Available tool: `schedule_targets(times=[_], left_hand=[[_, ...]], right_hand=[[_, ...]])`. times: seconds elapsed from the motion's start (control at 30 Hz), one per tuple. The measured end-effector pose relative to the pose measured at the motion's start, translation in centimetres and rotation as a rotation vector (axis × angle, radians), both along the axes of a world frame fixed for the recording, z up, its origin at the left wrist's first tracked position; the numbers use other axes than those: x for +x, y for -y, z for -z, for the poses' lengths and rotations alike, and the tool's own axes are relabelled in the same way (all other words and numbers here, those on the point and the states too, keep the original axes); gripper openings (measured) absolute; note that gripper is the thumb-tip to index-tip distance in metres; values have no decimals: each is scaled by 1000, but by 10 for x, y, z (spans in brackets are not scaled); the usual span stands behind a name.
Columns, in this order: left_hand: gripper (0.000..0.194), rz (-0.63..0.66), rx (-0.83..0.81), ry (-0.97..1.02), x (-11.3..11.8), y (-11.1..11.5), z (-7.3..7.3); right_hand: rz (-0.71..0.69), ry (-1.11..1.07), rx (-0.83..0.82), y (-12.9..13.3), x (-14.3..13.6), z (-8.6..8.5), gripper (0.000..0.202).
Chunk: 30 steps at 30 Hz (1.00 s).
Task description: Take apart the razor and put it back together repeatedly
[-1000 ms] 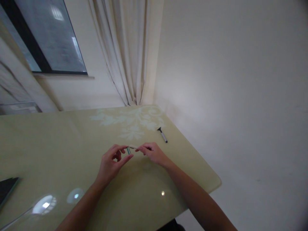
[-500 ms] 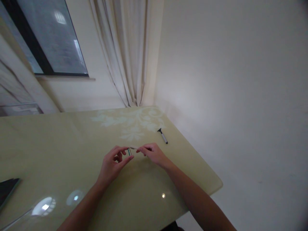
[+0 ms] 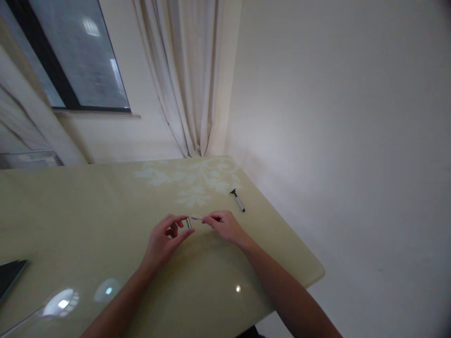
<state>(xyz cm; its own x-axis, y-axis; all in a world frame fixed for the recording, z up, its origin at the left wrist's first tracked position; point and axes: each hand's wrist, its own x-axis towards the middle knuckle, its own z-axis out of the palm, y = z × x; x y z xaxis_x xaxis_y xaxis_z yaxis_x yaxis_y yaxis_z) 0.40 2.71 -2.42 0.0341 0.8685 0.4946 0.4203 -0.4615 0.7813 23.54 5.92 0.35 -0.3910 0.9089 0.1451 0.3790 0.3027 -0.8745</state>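
Pinching a small greenish piece point(image 3: 188, 222) between thumb and forefinger, the left hand point(image 3: 164, 241) hovers just above the counter point(image 3: 88, 220) near its middle. Its fingers point(image 3: 176, 218) are nearly closed, with only the width of the piece between the tips; the other fingers curl loosely beneath. What the piece is cannot be told, since it is small and blurred.

Just right of it, the right hand point(image 3: 225, 226) grips a thin pale stick point(image 3: 197, 217) with fingers drawn together, thumb under and forefinger on top. The stick points left toward the greenish piece, and its free end lies just beside that piece; whether the two touch cannot be told.

Counted: two hands, both the person's own; one greenish piece; one stick. One razor point(image 3: 237, 199) with a dark head and light handle lies on the counter, far right of the hands and apart from them, near the counter's right edge. One dark flat thing point(image 3: 10, 277) lies at the near left edge, half out of view. One curtain point(image 3: 190, 70) hangs at the far corner beside one window point(image 3: 70, 51).
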Motion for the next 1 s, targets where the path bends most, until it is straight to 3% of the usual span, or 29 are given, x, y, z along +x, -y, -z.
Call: schedule_targets(times=[0.3,0.5,0.63,0.73,0.87,1.0], left_hand=[[32,-3,-21,27,4,4,-8],[33,-2,-16,8,1,3,-5],[34,6,-11,-25,-1,1,-4],[33,19,-15,-52,-2,0,-3],[33,-9,11,-41,-4,0,-3],[33,-20,16,-23,-5,1,-6]], right_hand=[[-28,-38,-39,-1,0,-1,41],[22,12,-23,-2,2,0,37],[-52,-3,-99,-1,2,-1,38],[4,36,-49,0,3,-1,38],[-74,12,-119,0,3,-3,37],[-13,34,-79,1,3,-4,38]])
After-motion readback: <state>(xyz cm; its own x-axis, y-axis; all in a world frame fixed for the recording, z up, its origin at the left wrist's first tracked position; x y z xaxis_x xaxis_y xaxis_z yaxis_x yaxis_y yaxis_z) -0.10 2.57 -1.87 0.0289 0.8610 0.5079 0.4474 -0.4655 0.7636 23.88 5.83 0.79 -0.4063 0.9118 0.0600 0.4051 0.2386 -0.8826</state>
